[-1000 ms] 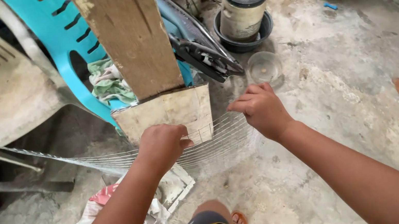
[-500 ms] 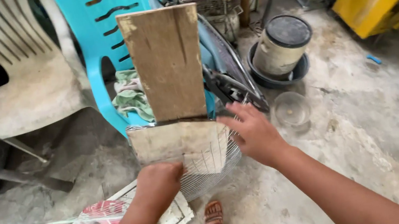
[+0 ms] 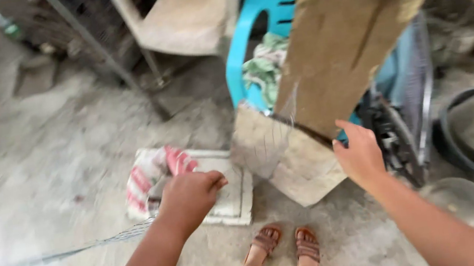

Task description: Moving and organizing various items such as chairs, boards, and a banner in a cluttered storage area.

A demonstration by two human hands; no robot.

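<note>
Left hand [image 3: 187, 198] fisted on wire mesh [image 3: 278, 136] edge; right hand [image 3: 361, 156] open against plywood board [image 3: 299, 158] below blue chair [image 3: 272, 29]. Mesh probably light, springy, sharp-edged — best held along rim.

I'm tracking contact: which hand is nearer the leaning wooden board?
Right. The right hand touches the wooden board at its lower edge; the left hand is apart, lower left.

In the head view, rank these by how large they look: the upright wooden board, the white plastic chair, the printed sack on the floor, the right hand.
1. upright wooden board
2. white plastic chair, cut off by the frame edge, so unsure against the board
3. printed sack, partly hidden
4. right hand
</note>
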